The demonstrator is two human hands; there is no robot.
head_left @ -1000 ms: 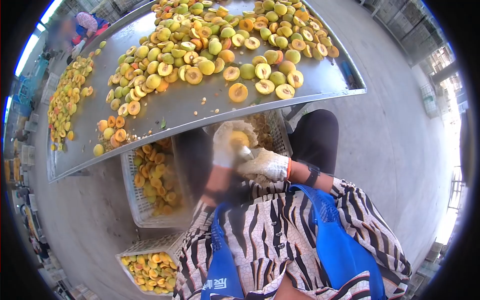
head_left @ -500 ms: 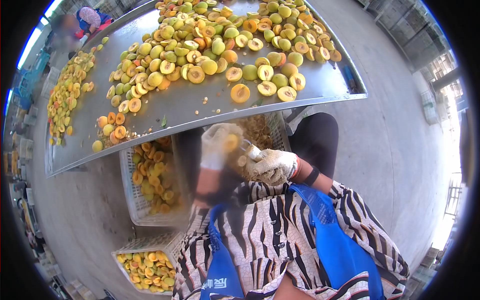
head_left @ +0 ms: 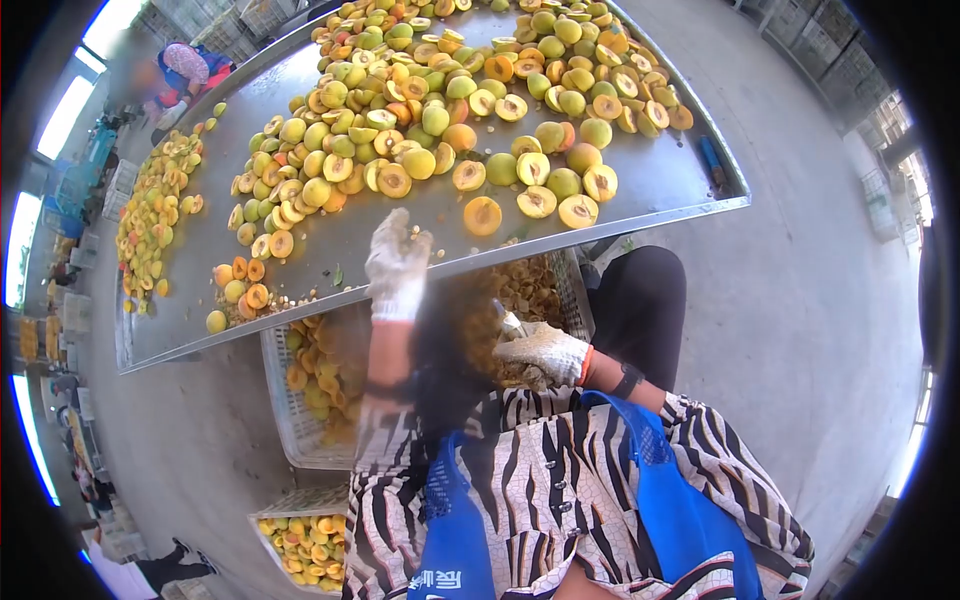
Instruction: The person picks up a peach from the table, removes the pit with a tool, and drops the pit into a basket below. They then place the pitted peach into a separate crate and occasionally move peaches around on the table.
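Observation:
My left hand (head_left: 398,262), in a white work glove, reaches over the near rim of the metal table (head_left: 440,215). Its fingers are apart and I see nothing in them. Just beyond lie many halved yellow-green fruits that look like peaches (head_left: 394,180), several with pits showing. Lower down, my gloved right hand (head_left: 545,352) is closed around a small pitting tool (head_left: 510,322) with a pale handle. The tool's metal end is blurred. Below that hand, under the table edge, stands a crate of brownish pits and scraps (head_left: 530,285).
Under the table, a white crate (head_left: 285,425) holds hollowed halves. Another fruit crate (head_left: 268,530) stands nearer on the floor. A blue-handled tool (head_left: 710,155) lies in the table's right corner. A co-worker (head_left: 190,70) is at the far left; another person (head_left: 130,570) shows at lower left.
My left hand has gone from beside the tool, where it held a fruit half, up over the table; that half is no longer in it. My right hand stays low with the tool.

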